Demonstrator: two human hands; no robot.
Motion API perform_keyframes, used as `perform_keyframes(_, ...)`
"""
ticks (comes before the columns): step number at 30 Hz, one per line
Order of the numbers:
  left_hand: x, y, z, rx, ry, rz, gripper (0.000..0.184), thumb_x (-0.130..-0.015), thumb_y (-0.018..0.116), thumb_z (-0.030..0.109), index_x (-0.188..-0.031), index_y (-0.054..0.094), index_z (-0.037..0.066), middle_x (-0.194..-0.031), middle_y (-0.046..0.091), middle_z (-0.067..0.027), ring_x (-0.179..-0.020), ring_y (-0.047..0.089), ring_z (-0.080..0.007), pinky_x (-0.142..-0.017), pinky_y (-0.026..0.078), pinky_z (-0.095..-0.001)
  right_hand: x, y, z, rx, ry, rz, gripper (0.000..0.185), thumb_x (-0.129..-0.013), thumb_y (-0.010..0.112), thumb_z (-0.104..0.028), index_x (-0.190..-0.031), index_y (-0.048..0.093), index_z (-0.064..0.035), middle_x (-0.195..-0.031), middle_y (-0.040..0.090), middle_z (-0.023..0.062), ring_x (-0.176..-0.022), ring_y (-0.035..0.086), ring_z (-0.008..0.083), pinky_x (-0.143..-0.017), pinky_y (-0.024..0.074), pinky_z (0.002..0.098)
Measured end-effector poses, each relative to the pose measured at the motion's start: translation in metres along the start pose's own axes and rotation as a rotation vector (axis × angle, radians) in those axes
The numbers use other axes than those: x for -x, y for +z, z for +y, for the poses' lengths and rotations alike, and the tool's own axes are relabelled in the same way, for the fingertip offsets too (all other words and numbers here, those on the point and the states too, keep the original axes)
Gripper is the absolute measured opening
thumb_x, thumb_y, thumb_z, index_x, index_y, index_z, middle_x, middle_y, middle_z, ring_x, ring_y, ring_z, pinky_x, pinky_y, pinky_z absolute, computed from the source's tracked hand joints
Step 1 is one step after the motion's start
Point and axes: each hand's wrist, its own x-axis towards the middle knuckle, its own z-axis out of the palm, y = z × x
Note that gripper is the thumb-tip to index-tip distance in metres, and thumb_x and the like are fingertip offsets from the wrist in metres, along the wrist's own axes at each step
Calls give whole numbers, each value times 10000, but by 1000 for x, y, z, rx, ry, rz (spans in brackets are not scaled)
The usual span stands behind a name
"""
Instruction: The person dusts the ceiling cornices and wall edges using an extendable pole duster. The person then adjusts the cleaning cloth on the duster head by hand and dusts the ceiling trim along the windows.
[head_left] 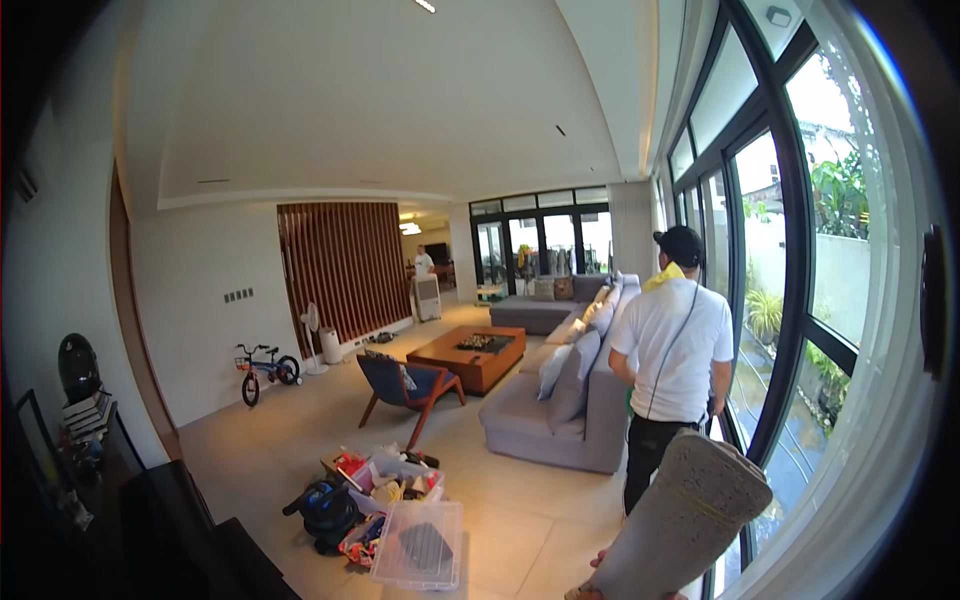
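Observation:
A rolled-up grey rug (pixel 680 510), tied around with a thin cord, slants upward from the bottom edge of the view at the right. My left hand (pixel 594 578) shows only in part at the roll's lower left side, with its fingers curled against it. My right hand cannot be made out; the roll and the frame's edge hide that area. Just beyond the roll's upper end stands a person (pixel 675 340) in a white shirt and black cap, back turned, close to the windows.
A grey sectional sofa (pixel 550 420) stands left of the person, glass doors (pixel 760 250) to the right. Floor obstacles include a clear plastic bin (pixel 420 545), a black vacuum (pixel 328 512), a blue armchair (pixel 405 385), a wooden coffee table (pixel 440 350) and a small bicycle (pixel 265 372). Another person (pixel 424 262) stands far back.

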Motion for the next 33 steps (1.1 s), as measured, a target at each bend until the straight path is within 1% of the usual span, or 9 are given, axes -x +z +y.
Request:
perform_keyframes(4,-15,-11,-15,53,134,130,569,-817,709,66,-1347,529,-37,-1439,464,-290,-1302,489,-444,-970,438,-480,3,-1,-11,-27,29,-20,1190,-627,782,-653,-1427,297,82,-1265,533,315,-1139,588,426,-964,519,509)
perform_keyframes(6,-29,-25,-7,0,-12,251,514,-879,664,173,-1317,540,-65,-1404,500,-292,-1237,534,-431,-990,411,-495,1,-4,-4,-35,12,-32,1168,-639,782,-634,-1428,306,84,-1287,529,308,-1159,581,415,-978,514,500)
perform_keyframes(7,-40,-34,-8,-58,-3,218,648,-932,603,272,-1434,397,-82,-1506,379,-293,-1365,412,-429,-1068,342,-511,0,-7,2,-44,-2,-37,1152,-648,781,-623,-1429,314,83,-1305,525,299,-1175,575,404,-989,509,492)
perform_keyframes(8,-57,-29,-17,41,47,340,676,-989,490,453,-1397,445,-84,-1459,424,-302,-1387,375,-426,-1127,197,-572,-4,-12,13,-61,-42,-60,1119,-666,779,-599,-1433,329,81,-1340,518,283,-1206,564,381,-1011,499,476)
perform_keyframes(10,-85,-22,-29,-31,182,388,744,-1001,430,502,-1436,376,-99,-1503,292,-383,-1415,292,-497,-1105,145,-642,16,-54,53,-55,-96,38,1041,-732,757,-593,-1442,359,56,-1393,498,242,-1233,555,341,-1069,438,468)
perform_keyframes(16,-169,-72,-18,-140,325,466,819,-988,374,582,-1517,259,-32,-1559,155,-376,-1472,160,-490,-1042,71,-743,-4,-38,76,66,-42,106,1035,-753,710,-634,-1446,365,54,-1409,493,219,-1252,541,319,-1084,424,451)
perform_keyframes(22,-213,-110,-31,-196,396,490,803,-997,359,562,-1524,252,-35,-1590,168,-315,-1496,138,-444,-1072,35,-721,-30,-25,90,136,-24,113,1034,-774,664,-675,-1450,370,51,-1424,488,196,-1271,527,297,-1099,410,435)
perform_keyframes(30,-143,-58,-114,-95,289,454,737,-1021,359,465,-1482,293,-107,-1564,243,-319,-1494,160,-437,-1147,16,-629,-77,-4,100,163,-53,100,1039,-803,602,-729,-1456,377,47,-1445,481,166,-1297,509,268,-1120,391,414)
perform_keyframes(33,-166,-88,-108,-120,285,467,733,-1015,378,454,-1479,299,-108,-1561,263,-311,-1494,167,-429,-1156,16,-619,-78,-58,146,-13,37,21,964,-838,628,-662,-1461,370,25,-1410,518,151,-1286,518,258,-1117,386,404)
